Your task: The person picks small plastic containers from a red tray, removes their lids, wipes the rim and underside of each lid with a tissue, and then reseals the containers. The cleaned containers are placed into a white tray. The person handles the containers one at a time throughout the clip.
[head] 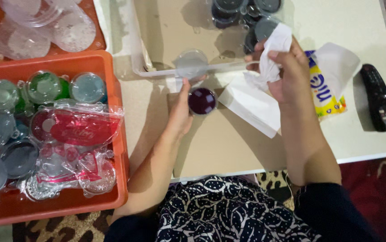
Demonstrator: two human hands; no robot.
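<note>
Left fingers (185, 92) curled round a small round cup of dark purple (202, 101), thumb side up, cup upright on a sheet of brown cardboard (228, 143) on the tabletop (372, 143). Left hand (179, 114) resting on that cardboard, just below the edge of a clear plastic tray (135, 58). Right fingers (276, 56) pinching a crumpled white tissue (274, 45), bunched tight in the grip; right hand (289, 74) raised above the tray's near edge, up and to the right of the purple cup, not touching it. Just beyond the cup, inside the tray, one clear lidded cup (192, 63); further back in the tray, a cluster of dark lidded cups (242, 11). Under the right wrist, a flat white sheet of paper (253, 105). To the right of it, a yellow tissue packet (325, 89) with a white sheet sticking out, then a black remote control (378, 98) near the tabletop's edge. Far left, an orange crate (67, 204) packed with lidded cups of green, blue and grey (45, 87), plus clear plastic bags with red printing (83, 127) lying on top. Lower down, a dark patterned garment (228, 213) across the lap.
</note>
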